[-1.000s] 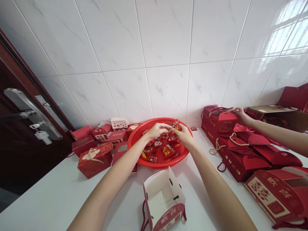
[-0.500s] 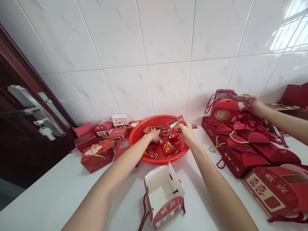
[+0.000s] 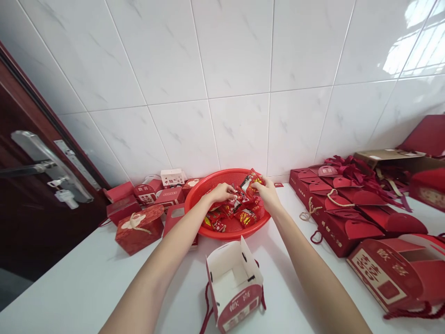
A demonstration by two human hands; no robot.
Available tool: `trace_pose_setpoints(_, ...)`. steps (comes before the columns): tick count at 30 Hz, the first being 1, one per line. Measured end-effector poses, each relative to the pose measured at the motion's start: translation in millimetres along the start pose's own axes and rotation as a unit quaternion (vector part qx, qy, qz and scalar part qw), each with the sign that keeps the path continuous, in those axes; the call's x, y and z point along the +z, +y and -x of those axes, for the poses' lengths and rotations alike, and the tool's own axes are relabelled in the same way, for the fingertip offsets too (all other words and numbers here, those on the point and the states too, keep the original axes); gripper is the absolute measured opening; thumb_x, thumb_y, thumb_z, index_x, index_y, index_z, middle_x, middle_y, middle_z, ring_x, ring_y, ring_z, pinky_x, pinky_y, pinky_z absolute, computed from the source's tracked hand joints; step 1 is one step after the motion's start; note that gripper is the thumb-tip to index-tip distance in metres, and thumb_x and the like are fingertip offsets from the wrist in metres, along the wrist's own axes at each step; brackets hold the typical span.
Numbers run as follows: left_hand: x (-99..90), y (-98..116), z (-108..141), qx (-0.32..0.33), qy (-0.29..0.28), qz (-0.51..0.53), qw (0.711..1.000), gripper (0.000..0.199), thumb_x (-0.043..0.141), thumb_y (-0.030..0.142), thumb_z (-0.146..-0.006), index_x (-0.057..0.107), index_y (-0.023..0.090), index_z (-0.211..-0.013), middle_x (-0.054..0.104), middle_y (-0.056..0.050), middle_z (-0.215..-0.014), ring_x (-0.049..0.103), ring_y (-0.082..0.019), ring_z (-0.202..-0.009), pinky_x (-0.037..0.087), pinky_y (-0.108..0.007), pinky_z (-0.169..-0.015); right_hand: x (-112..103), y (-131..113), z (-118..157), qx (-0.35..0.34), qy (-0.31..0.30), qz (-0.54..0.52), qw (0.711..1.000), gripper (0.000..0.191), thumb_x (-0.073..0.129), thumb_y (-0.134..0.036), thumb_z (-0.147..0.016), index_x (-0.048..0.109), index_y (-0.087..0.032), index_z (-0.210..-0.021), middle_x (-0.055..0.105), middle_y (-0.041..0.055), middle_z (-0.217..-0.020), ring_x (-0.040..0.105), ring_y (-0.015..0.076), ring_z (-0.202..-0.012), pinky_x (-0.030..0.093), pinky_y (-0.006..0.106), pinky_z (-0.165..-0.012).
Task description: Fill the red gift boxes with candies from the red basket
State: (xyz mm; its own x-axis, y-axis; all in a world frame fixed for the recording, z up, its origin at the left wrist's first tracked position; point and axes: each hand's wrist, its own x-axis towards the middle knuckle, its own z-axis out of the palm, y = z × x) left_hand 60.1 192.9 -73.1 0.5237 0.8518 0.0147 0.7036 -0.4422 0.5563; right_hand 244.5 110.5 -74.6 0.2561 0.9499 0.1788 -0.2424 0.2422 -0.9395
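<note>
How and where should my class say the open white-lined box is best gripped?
The white-lined box is probably best pinched by the upper edges of its left and right walls, coming from above: it stands open-topped with its thin walls exposed, while its red cords hang slack beside it.

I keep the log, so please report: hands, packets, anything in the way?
Right hand holding red packet. Left hand at other packets in red basket, grip unclear. Open box between forearms, blocking neither hand.

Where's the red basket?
In the head view, the red basket sits near the centre, by the tiled wall, right of the small boxes, behind the white-lined box.
</note>
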Motion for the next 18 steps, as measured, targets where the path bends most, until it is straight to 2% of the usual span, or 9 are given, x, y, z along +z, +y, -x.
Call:
trace_pose_setpoints(5, -3.3, 4.7, -1.1, 0.047, 0.071, 0.120, 0.989, 0.029, 0.070, 0.044, -0.072, 0.072, 0.015, -0.077, 0.072, -0.004, -0.072, 0.063, -0.019, -0.067, 0.048, -0.028, -0.064, 0.5, -0.2, -0.6, -0.008, 0.002, -0.003, 1.000, 0.021, 0.067, -0.035, -0.063, 0.062, -0.022, -0.078, 0.064, -0.0029, -0.067, 0.057, 0.0153, -0.062, 0.046, 0.027, -0.056)
trace_pose_setpoints(12, -3.8, 20.3, -3.3, 0.096, 0.178, 0.247, 0.948, 0.045, 0.072, 0.059, -0.070, 0.068, 0.016, -0.084, 0.070, -0.003, -0.079, 0.060, -0.017, -0.073, 0.047, -0.028, -0.069, 1.6, -2.6, 4.0, 0.005, -0.015, -0.003, 1.000, 0.024, 0.073, -0.041, -0.064, 0.068, -0.020, -0.074, 0.073, 0.0027, -0.076, 0.065, 0.0192, -0.070, 0.052, 0.029, -0.063)
trace_pose_setpoints(15, -4.8, 22.3, -3.4, 0.097, 0.207, 0.289, 0.930, 0.048, 0.072, 0.061, -0.069, 0.067, 0.016, -0.087, 0.070, -0.003, -0.080, 0.060, -0.016, -0.072, 0.047, -0.027, -0.066, 0.7, 1.4, -0.4, 0.011, -0.003, -0.004, 1.000, 0.027, 0.074, -0.043, -0.063, 0.067, -0.020, -0.075, 0.074, 0.0039, -0.078, 0.067, 0.0203, -0.071, 0.053, 0.030, -0.063)
trace_pose_setpoints(18, -6.0, 24.4, -2.5, 0.098, 0.216, 0.323, 0.916, 0.050, 0.072, 0.062, -0.071, 0.064, 0.016, -0.088, 0.067, -0.002, -0.076, 0.054, -0.011, -0.060, 0.043, -0.025, -0.056, -1.2, 6.2, -6.0, 0.011, 0.018, -0.004, 1.000, 0.031, 0.075, -0.046, -0.063, 0.064, -0.021, -0.076, 0.072, 0.0028, -0.076, 0.066, 0.0197, -0.069, 0.051, 0.029, -0.059)
